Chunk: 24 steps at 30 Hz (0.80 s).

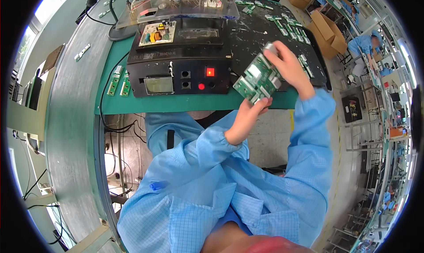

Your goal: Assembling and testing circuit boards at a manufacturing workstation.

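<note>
While the right hand [289, 67] has its fingers clamped on the far corner of a green circuit board [260, 81], the left hand [249, 118] grips the near edge between thumb and fingers. Crowded with pale and silvery parts, this circuit board is slanted just right of the black instrument box [181, 62]. On the instrument box's front are a lit red square button [210, 72], a round red button [201, 86] and a small display [159, 85]; on its top lies a board with yellow and orange components [157, 33]. Left of the instrument box, two narrow green boards [114, 84] lie on the green bench [176, 104]. Farther right of it stands an open cardboard carton [327, 35], with a person in blue [362, 46] beyond.
</note>
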Motion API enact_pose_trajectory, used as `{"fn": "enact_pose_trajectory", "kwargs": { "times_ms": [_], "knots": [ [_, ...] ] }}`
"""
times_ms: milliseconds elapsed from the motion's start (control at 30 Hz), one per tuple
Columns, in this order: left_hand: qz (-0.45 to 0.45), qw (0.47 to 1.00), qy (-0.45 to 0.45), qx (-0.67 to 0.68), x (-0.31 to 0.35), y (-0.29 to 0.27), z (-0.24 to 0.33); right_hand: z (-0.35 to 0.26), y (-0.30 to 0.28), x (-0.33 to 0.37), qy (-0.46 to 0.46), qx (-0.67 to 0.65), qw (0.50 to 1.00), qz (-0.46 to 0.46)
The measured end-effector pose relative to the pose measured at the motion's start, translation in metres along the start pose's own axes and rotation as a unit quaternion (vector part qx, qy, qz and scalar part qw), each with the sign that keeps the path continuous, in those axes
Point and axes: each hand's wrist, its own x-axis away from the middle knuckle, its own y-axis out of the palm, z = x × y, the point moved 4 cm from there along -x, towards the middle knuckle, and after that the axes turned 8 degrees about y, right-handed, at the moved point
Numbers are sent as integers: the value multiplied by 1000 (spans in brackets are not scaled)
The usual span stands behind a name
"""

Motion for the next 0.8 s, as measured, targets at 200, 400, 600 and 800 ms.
{"fn": "enact_pose_trajectory", "kwargs": {
  "times_ms": [200,400,600,800],
  "knots": [
    [-51,932,290,-211,37,10,70,-18,23,99,-117,-213,963,115],
    [-204,748,398,-491,59,16,103,-14,44,117,-202,-425,867,164],
    [-253,709,443,-486,71,9,109,-23,68,117,-244,-414,851,212],
    [-291,710,453,-454,84,8,121,-54,68,128,-298,-389,849,198]
  ]
}}
